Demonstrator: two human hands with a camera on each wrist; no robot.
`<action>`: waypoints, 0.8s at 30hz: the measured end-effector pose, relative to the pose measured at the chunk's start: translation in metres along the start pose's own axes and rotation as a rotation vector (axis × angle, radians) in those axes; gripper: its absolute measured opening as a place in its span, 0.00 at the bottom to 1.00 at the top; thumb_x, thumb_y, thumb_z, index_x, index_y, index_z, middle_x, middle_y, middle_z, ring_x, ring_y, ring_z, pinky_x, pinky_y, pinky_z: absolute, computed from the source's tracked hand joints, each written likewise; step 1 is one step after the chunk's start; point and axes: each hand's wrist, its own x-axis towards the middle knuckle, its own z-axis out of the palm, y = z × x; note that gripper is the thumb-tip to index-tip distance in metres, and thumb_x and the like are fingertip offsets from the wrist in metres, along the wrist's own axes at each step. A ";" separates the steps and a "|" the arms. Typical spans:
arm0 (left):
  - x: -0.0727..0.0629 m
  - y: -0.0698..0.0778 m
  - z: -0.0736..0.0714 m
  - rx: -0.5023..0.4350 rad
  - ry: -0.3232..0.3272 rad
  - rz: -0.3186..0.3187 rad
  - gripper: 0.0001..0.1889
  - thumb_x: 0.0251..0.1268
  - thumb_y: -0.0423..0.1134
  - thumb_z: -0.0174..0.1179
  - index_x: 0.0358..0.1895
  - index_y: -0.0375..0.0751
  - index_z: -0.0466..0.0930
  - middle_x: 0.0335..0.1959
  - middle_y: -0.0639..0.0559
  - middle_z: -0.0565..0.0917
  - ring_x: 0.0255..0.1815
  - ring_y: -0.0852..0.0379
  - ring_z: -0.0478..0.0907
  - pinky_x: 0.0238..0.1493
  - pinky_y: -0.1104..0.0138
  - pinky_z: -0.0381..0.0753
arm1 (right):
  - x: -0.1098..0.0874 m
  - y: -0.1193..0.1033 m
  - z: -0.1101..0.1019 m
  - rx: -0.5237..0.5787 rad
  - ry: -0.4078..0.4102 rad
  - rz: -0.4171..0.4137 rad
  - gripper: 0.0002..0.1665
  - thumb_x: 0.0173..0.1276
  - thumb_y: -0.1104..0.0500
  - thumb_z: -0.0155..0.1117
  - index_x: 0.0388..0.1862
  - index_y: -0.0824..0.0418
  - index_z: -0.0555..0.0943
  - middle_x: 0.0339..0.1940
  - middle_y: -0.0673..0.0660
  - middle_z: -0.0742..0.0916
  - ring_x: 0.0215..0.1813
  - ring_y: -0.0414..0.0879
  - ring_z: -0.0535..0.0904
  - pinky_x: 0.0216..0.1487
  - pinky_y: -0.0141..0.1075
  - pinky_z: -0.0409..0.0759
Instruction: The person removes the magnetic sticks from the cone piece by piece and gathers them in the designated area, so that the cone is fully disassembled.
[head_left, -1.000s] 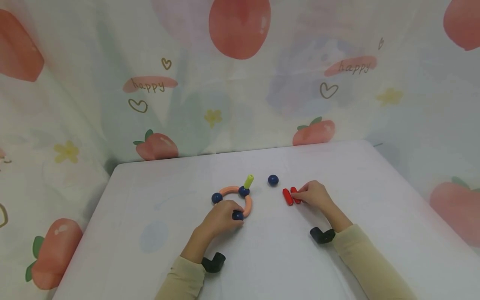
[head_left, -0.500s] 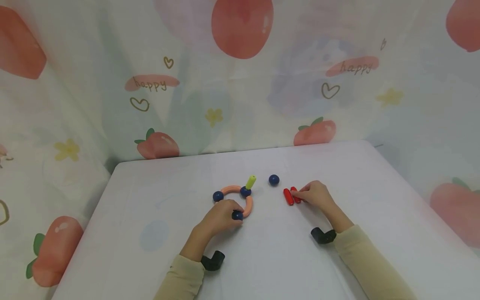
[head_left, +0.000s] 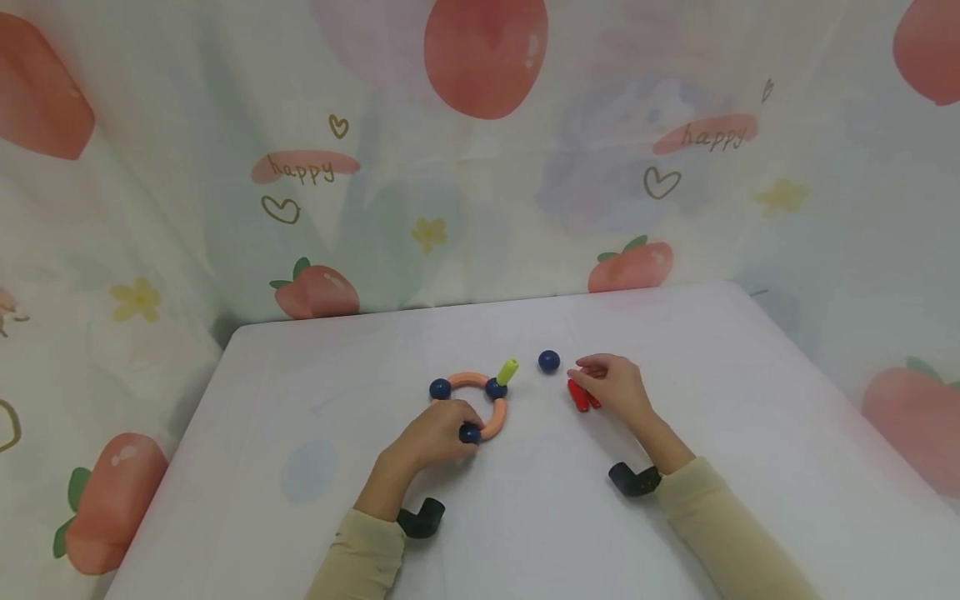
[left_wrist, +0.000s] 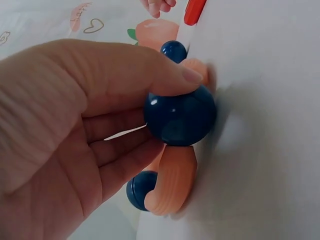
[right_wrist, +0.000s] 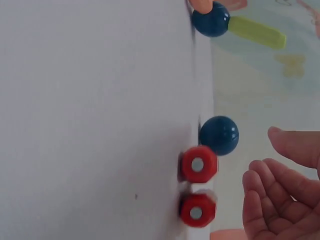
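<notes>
My left hand (head_left: 435,435) pinches a dark blue ball (left_wrist: 182,117) between thumb and fingers. That ball belongs to a ring of blue balls and curved orange rods (head_left: 496,419) lying on the table; the hand hides the ring's near left part. A yellow-green rod (head_left: 507,372) sticks up at a slant from the ring's far right ball (head_left: 496,387). Over two short red rods (head_left: 577,396) hovers my right hand (head_left: 618,387), fingers loosely bent and nothing between them. In the right wrist view the red rods lie side by side, a silver disc (right_wrist: 197,164) in each end.
A loose blue ball (head_left: 549,361) lies just beyond the red rods, right of the ring. The white table (head_left: 540,517) backs onto a printed cloth (head_left: 480,208). Black wrist pieces (head_left: 633,479) jut inward from both wrists.
My right hand has let go of the red rod and risen slightly, up and to the left. The left hand has turned the ring a little clockwise, its pinched ball shifting left.
</notes>
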 end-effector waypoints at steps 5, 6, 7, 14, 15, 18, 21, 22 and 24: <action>-0.003 -0.003 -0.007 0.018 -0.039 0.028 0.14 0.47 0.34 0.67 0.41 0.43 0.84 0.35 0.61 0.81 0.38 0.65 0.74 0.45 0.67 0.74 | -0.004 -0.012 0.016 0.067 -0.075 -0.085 0.24 0.56 0.53 0.70 0.47 0.67 0.80 0.34 0.57 0.83 0.37 0.48 0.77 0.38 0.36 0.79; -0.003 -0.003 -0.008 0.021 -0.042 0.028 0.15 0.47 0.36 0.68 0.42 0.43 0.84 0.36 0.61 0.81 0.39 0.65 0.75 0.45 0.67 0.74 | -0.004 -0.013 0.019 0.087 -0.097 -0.101 0.25 0.55 0.53 0.70 0.48 0.67 0.80 0.34 0.56 0.83 0.37 0.48 0.78 0.39 0.36 0.79; -0.003 -0.002 -0.008 0.018 -0.038 0.018 0.16 0.47 0.39 0.69 0.43 0.43 0.83 0.37 0.60 0.81 0.40 0.64 0.75 0.46 0.67 0.74 | -0.005 -0.014 0.022 0.109 -0.118 -0.119 0.27 0.54 0.52 0.71 0.48 0.68 0.79 0.35 0.56 0.83 0.37 0.48 0.78 0.40 0.36 0.79; 0.006 0.004 0.000 -0.089 0.242 -0.079 0.23 0.55 0.46 0.66 0.53 0.43 0.78 0.51 0.53 0.78 0.55 0.56 0.72 0.55 0.59 0.70 | -0.004 -0.017 0.043 0.231 -0.217 -0.237 0.30 0.54 0.52 0.72 0.52 0.68 0.77 0.42 0.61 0.84 0.44 0.50 0.80 0.45 0.38 0.78; 0.009 0.005 0.002 -0.113 0.282 -0.093 0.22 0.55 0.45 0.65 0.54 0.42 0.77 0.51 0.52 0.78 0.56 0.55 0.71 0.56 0.59 0.69 | -0.003 -0.018 0.045 0.240 -0.221 -0.252 0.30 0.54 0.52 0.71 0.52 0.68 0.77 0.43 0.61 0.84 0.44 0.50 0.80 0.46 0.39 0.78; 0.019 0.007 0.009 -0.165 0.341 -0.119 0.21 0.56 0.42 0.65 0.53 0.39 0.77 0.48 0.51 0.78 0.53 0.54 0.72 0.55 0.59 0.70 | -0.001 -0.021 0.050 0.261 -0.218 -0.284 0.29 0.55 0.54 0.70 0.52 0.68 0.77 0.44 0.61 0.84 0.46 0.50 0.80 0.47 0.38 0.77; 0.029 0.010 0.012 -0.164 0.348 -0.116 0.21 0.56 0.42 0.65 0.52 0.37 0.77 0.45 0.49 0.79 0.50 0.54 0.74 0.52 0.60 0.72 | 0.001 -0.024 0.054 0.280 -0.201 -0.297 0.27 0.55 0.55 0.70 0.51 0.68 0.78 0.43 0.61 0.84 0.45 0.50 0.80 0.46 0.37 0.77; 0.032 0.012 0.013 -0.150 0.354 -0.109 0.21 0.55 0.42 0.65 0.51 0.36 0.78 0.45 0.49 0.80 0.49 0.54 0.75 0.51 0.61 0.73 | 0.001 -0.026 0.056 0.290 -0.198 -0.307 0.26 0.56 0.56 0.70 0.50 0.69 0.78 0.43 0.61 0.84 0.45 0.51 0.80 0.46 0.37 0.77; 0.037 0.014 0.013 -0.117 0.366 -0.090 0.19 0.55 0.40 0.65 0.50 0.35 0.79 0.42 0.48 0.80 0.46 0.53 0.76 0.48 0.61 0.74 | 0.002 -0.028 0.058 0.322 -0.197 -0.315 0.25 0.55 0.58 0.70 0.49 0.69 0.78 0.42 0.62 0.84 0.45 0.52 0.80 0.46 0.37 0.77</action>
